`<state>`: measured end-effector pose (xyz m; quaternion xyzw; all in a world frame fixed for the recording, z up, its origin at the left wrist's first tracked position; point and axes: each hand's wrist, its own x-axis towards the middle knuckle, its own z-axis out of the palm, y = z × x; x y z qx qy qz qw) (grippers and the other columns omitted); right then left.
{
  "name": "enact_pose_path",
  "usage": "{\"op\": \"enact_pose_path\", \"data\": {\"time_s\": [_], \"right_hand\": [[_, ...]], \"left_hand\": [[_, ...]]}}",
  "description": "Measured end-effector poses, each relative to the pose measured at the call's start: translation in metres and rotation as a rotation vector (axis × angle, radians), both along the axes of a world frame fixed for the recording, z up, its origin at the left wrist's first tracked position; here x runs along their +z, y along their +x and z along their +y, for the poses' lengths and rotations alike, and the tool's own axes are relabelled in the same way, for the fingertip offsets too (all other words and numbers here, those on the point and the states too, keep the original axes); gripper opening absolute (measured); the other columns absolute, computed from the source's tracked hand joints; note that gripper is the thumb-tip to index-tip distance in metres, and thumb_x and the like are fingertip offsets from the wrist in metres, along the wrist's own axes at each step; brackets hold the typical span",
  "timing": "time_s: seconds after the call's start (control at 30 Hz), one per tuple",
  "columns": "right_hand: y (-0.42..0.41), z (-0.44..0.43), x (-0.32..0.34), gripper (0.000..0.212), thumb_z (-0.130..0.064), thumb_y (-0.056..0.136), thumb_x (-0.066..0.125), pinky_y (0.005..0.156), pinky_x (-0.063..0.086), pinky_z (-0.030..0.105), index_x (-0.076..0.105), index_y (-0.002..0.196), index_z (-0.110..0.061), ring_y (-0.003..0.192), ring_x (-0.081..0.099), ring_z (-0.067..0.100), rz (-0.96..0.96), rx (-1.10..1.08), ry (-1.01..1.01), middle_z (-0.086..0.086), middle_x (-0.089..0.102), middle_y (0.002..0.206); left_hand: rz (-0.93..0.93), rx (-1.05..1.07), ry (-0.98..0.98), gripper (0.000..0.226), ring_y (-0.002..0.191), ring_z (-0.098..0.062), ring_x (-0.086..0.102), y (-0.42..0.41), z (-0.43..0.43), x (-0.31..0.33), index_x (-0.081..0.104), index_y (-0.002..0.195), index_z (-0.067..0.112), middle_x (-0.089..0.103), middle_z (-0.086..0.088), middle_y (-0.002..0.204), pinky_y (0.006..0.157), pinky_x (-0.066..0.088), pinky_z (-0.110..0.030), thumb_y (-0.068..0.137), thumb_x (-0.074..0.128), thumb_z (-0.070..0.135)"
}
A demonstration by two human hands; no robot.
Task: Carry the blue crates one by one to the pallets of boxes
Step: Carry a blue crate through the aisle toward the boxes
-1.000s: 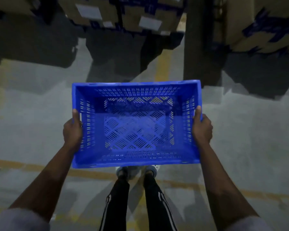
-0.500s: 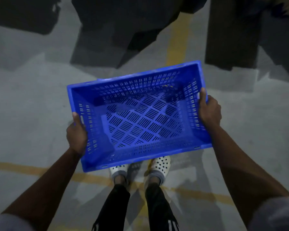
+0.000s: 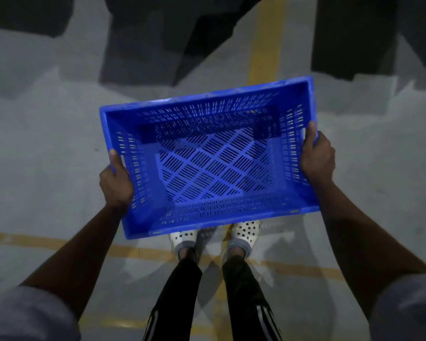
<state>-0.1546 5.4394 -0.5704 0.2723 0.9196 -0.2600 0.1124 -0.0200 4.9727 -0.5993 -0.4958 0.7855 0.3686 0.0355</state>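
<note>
Over the floor (image 3: 47, 156), the empty crate (image 3: 214, 168) hangs askew above the feet. The left hand (image 3: 116, 183) and right hand (image 3: 317, 158) each grip an end, thumbs on the rim. Levelling it and looking ahead should steady the carry.

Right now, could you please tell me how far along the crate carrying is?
Done: one blue crate is lifted off the floor, and it looks empty. In hand: the left hand and right hand grip its two short ends, holding it above the person's shoes and a yellow floor line. Left: it is not yet set down, and no pallets of boxes show in this view.
</note>
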Motion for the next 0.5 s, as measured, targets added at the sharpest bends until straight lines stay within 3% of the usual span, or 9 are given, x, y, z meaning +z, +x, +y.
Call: {"op": "enact_pose_path", "data": {"time_s": [0.17, 0.3, 0.5], "right_hand": [[-0.001, -0.003, 0.004, 0.082, -0.084, 0.106, 0.021, 0.095, 0.05, 0.05, 0.067, 0.12, -0.017, 0.117, 0.066, 0.046, -0.004, -0.001, 0.003, 0.02, 0.073, 0.123], [0.008, -0.002, 0.005, 0.081, -0.085, 0.106, 0.022, 0.094, 0.05, 0.05, 0.067, 0.116, -0.019, 0.116, 0.067, 0.043, -0.014, -0.041, -0.042, 0.018, 0.073, 0.123], [0.012, -0.003, -0.001, 0.081, -0.085, 0.105, 0.02, 0.092, 0.05, 0.05, 0.067, 0.114, -0.02, 0.113, 0.067, 0.044, 0.0, -0.056, -0.003, 0.017, 0.074, 0.119]], "left_hand": [[0.002, -0.031, -0.009, 0.087, 0.087, -0.039, 0.074, 0.001, -0.001, 0.004, 0.065, 0.08, 0.014, 0.077, -0.016, 0.091, 0.08, 0.058, -0.049, 0.107, 0.03, 0.09], [0.017, -0.066, -0.006, 0.086, 0.085, -0.036, 0.074, -0.011, 0.0, 0.008, 0.065, 0.081, 0.01, 0.075, -0.012, 0.086, 0.076, 0.054, -0.045, 0.111, 0.033, 0.084], [0.074, -0.109, -0.019, 0.096, 0.078, -0.042, 0.071, -0.007, -0.007, -0.003, 0.059, 0.077, 0.001, 0.071, -0.018, 0.077, 0.078, 0.057, -0.056, 0.109, 0.032, 0.087]]}}
